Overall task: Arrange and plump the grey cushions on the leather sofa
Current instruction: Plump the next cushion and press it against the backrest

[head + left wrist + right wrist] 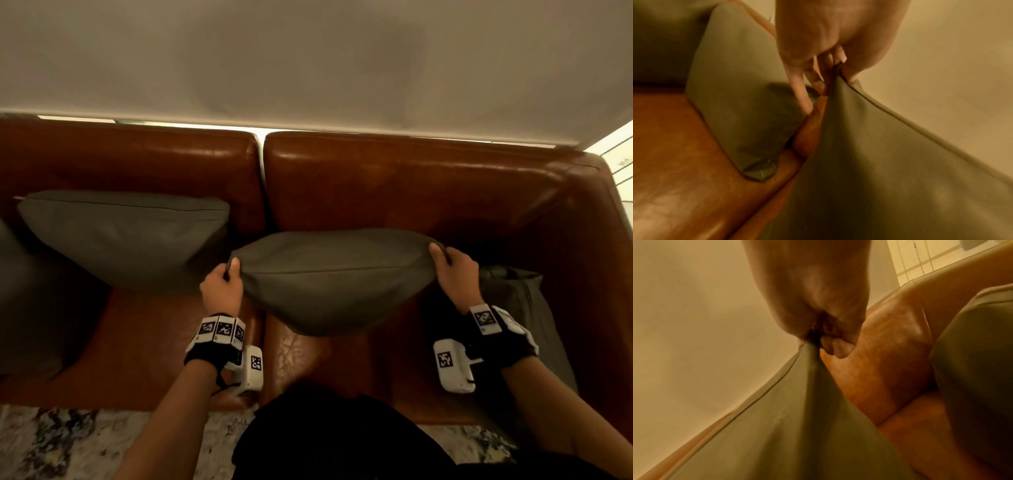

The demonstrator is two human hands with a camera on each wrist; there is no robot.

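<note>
Cushion (329, 281) held over right seat of leather sofa (411, 178), hanging free. Left hand (221, 287) and right hand (454, 270) each pinch one top corner, likely letting filling drop and settle. Second cushion (126, 233) leans on backrest.

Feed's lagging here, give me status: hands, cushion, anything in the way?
Left hand and right hand each pinch a top corner of the middle cushion. Cushion over right seat. Nothing blocking; propped cushion on left seat.

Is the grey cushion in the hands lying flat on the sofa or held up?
Held up. The left hand and right hand pinch the held cushion by its top corners, so it hangs upright over the sofa seat.
</note>
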